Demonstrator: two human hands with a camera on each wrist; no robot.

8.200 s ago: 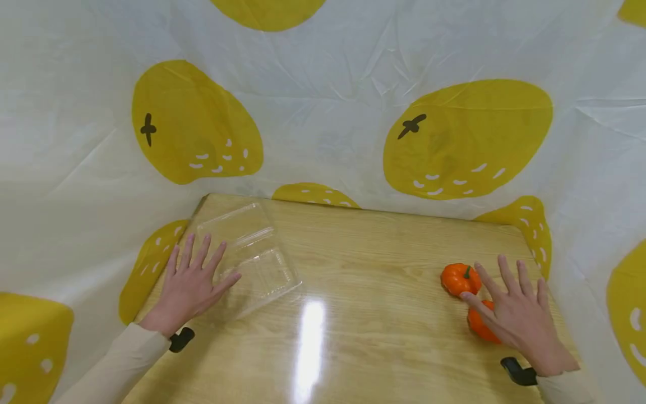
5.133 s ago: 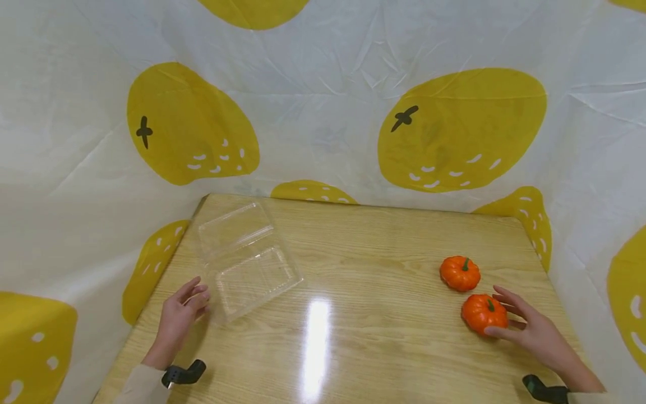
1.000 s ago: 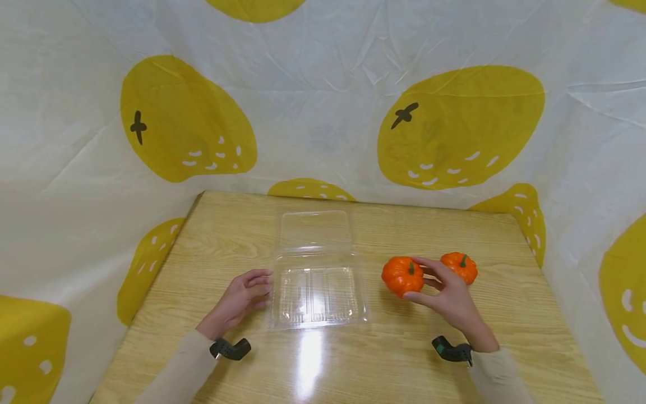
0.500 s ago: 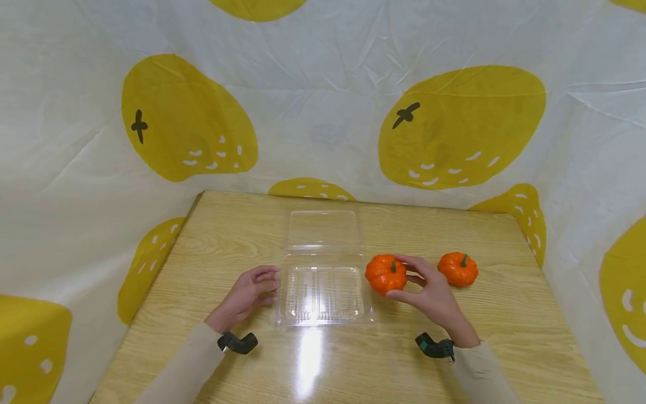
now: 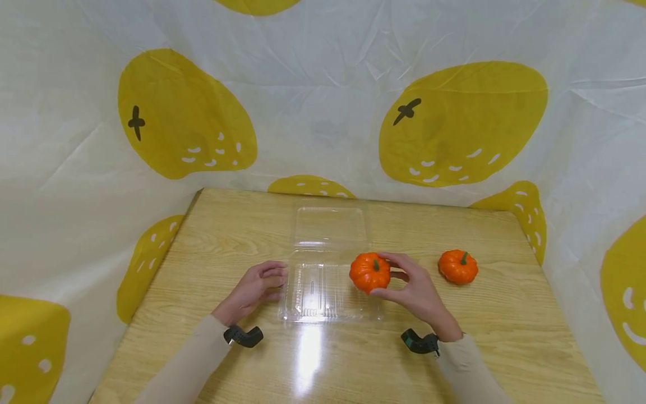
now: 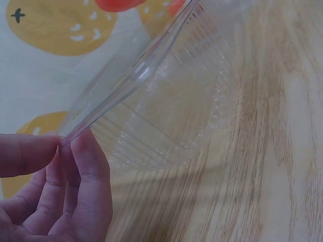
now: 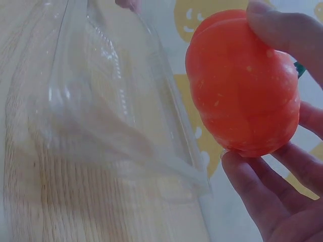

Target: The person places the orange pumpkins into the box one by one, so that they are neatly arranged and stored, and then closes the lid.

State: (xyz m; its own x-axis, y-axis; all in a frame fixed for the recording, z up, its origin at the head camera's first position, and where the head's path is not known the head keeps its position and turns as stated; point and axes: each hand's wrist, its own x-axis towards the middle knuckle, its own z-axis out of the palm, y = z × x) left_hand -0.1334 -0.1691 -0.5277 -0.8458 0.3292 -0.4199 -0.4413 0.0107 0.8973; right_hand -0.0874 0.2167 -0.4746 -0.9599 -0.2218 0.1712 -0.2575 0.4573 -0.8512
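A clear plastic clamshell container (image 5: 318, 292) lies unfolded on the wooden table, its lid (image 5: 330, 227) laid back toward the far side. My left hand (image 5: 257, 289) pinches the container's left rim between thumb and fingers, seen closely in the left wrist view (image 6: 75, 186). My right hand (image 5: 414, 286) grips a small orange pumpkin (image 5: 370, 272) with a green stem, thumb on one side and fingers on the other. In the head view this pumpkin overlaps the right part of the container's base; the right wrist view shows the pumpkin (image 7: 242, 85) beside the container wall.
A second orange pumpkin (image 5: 457, 267) rests on the table (image 5: 504, 325) to the right of my right hand. A white curtain (image 5: 318, 123) with yellow fruit prints stands around the table's back and sides.
My left hand has brought the container from the left to the middle and slightly further right. My right hand has taken up the nearer pumpkin and carried it left to the container.
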